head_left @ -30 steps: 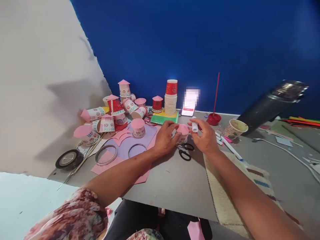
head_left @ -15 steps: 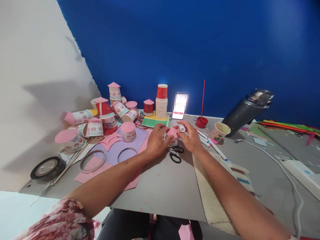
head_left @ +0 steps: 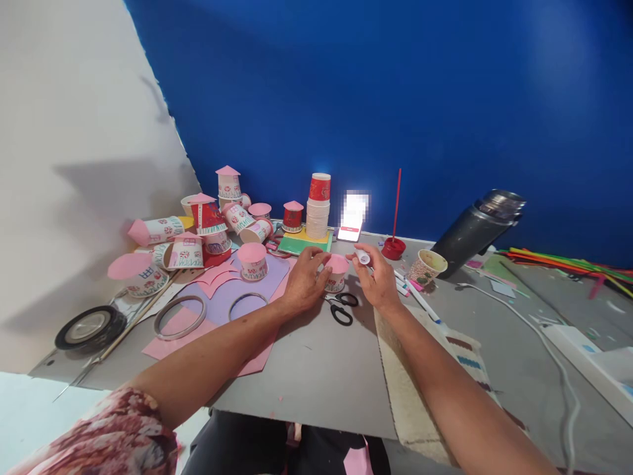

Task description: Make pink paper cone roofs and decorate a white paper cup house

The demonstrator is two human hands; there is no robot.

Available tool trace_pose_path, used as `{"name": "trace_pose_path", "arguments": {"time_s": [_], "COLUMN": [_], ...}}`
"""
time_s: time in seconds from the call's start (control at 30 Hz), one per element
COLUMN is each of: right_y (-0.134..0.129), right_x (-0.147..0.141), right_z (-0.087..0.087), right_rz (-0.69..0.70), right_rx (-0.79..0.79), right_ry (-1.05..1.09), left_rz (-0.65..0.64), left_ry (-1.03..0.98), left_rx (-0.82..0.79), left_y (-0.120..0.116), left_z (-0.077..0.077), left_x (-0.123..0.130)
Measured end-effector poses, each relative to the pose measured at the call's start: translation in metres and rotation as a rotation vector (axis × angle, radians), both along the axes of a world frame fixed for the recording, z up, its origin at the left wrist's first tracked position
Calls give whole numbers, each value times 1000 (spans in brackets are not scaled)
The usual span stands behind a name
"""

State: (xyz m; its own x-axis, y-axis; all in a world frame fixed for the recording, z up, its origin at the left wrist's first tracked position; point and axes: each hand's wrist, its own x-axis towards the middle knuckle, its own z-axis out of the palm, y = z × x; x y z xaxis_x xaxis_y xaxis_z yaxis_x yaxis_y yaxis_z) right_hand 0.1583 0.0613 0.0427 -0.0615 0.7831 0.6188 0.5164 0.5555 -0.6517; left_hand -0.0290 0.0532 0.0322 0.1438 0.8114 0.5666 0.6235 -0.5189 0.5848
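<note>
A paper cup [head_left: 335, 284] with drawings on its side and a pink paper cone [head_left: 338, 264] on top stands upside down between my hands. My left hand [head_left: 307, 282] is at its left side, thumb and fingers closed against the cone's edge. In my right hand [head_left: 380, 280], just right of the cup, is a short white tube [head_left: 362, 256] like a glue stick, its end towards me. Black-handled scissors [head_left: 342, 309] lie just in front of the cup, blades partly hidden. Left of my left hand, a similar cup [head_left: 253, 265] stands on purple paper [head_left: 217, 297].
Decorated cups [head_left: 188, 251] crowd the left back. A cup stack [head_left: 318, 218], a lit phone [head_left: 350, 227] and a red pot [head_left: 393, 248] stand along the blue wall. At right are a black flask [head_left: 469, 231], a paper cup [head_left: 428, 266], markers [head_left: 422, 297] and a power strip [head_left: 583, 356].
My hands have drawn apart a little, uncovering more of the pink cone and the cup. My right hand still has the white tube. The whole view has shifted slightly.
</note>
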Motion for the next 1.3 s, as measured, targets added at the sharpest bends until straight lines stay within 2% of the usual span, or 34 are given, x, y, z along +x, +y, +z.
{"name": "trace_pose_path", "arguments": {"time_s": [0.17, 0.33, 0.57, 0.7, 1.0, 1.3], "right_y": [0, 1, 2, 1, 5, 11], "right_x": [-1, -1, -2, -2, -6, -9], "right_z": [-2, -4, -3, -2, -1, -1], "right_rz": [-41, -14, -32, -32, -6, 53], "right_rx": [37, 22, 39, 15, 35, -67], "right_ry": [-34, -73, 3, -33, 21, 21], "left_rz": [45, 35, 64, 77, 100, 113], "left_ry": [-45, -100, -129, -118, -169, -188], "left_rx": [0, -61, -93, -90, -189, -232], "left_y": [0, 2, 0, 2, 1, 3], "left_z": [1, -1, 3, 1, 6, 5], "left_x": [2, 4, 6, 8, 11, 11]}}
